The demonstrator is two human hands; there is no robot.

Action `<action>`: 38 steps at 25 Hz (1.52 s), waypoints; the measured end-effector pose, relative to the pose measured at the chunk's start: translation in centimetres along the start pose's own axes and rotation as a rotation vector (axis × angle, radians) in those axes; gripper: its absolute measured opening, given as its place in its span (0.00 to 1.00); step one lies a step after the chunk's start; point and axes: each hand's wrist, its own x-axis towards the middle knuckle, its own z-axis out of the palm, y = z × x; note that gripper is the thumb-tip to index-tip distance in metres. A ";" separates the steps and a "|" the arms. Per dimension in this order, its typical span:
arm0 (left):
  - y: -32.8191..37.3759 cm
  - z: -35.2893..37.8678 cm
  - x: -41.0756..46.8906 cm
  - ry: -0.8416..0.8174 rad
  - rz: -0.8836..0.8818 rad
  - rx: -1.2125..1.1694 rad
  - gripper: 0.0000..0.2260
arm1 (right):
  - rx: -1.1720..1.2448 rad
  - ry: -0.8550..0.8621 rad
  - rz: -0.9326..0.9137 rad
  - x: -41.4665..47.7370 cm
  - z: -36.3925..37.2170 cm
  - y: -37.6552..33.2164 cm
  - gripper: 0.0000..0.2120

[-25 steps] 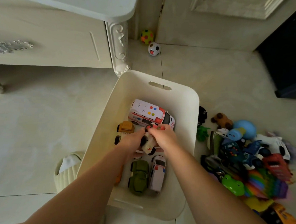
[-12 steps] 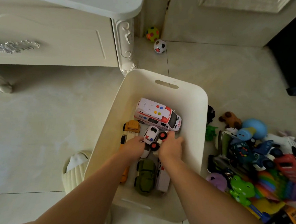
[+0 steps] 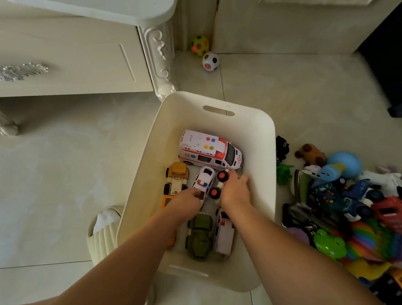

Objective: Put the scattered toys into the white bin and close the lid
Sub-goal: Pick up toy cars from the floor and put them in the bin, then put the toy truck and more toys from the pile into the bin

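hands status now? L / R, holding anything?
Left hand: inside the white bin, fingers on the small police car; firm grip cannot be told.
Right hand: fingers on the red-wheeled toy; grip unclear.

the white bin [image 3: 265,142] is seen open on the tiled floor, no lid on it. inside are laid a large white ambulance [image 3: 209,150] at the far end, a small white police car [image 3: 204,180], a red-wheeled toy [image 3: 219,184] on its side, a yellow truck [image 3: 176,179], a green car [image 3: 200,235] and a small white van [image 3: 224,235]. a heap of mixed toys [image 3: 358,206] is left just beside the bin's right wall.
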 end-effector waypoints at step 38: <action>18.0 27.2 -6.2 -0.416 0.251 0.041 0.17 | 0.823 0.471 0.746 -6.5 -12.3 39.3 0.55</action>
